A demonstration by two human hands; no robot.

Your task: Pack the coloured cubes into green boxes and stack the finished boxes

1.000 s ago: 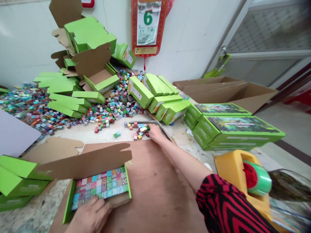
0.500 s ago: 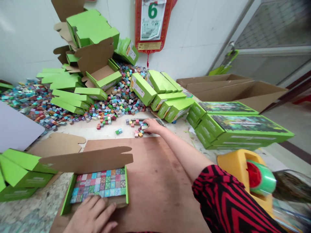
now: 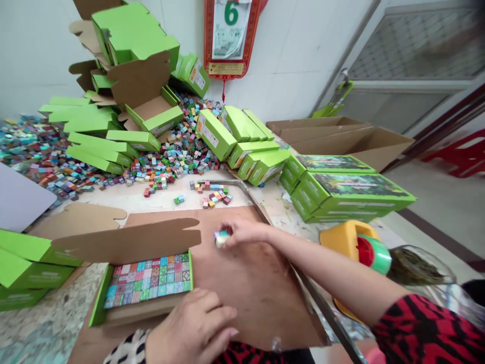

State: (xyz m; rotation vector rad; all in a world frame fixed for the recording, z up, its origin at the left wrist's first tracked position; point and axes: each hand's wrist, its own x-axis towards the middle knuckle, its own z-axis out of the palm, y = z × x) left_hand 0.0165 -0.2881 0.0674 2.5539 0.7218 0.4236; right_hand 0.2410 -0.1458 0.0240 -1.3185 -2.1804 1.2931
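Rows of small patterned cubes fill most of an open green box at the lower left, with a bare strip along its near side. My right hand is closed on a few small cubes over the brown board. Near the box's right front corner is my left hand, fingers loosely curved and apart, with nothing seen in it. A small group of loose cubes lies behind the board, by a metal bar.
A large heap of cubes and empty green boxes stands at the back left. Stacked printed boxes, open cartons and a yellow tape dispenser are on the right. The metal bar runs along the board's right side.
My right hand has come back from the loose cubes toward me, now with a few cubes in its fingers. My left hand has moved right, off the box's front edge. The view has shifted.
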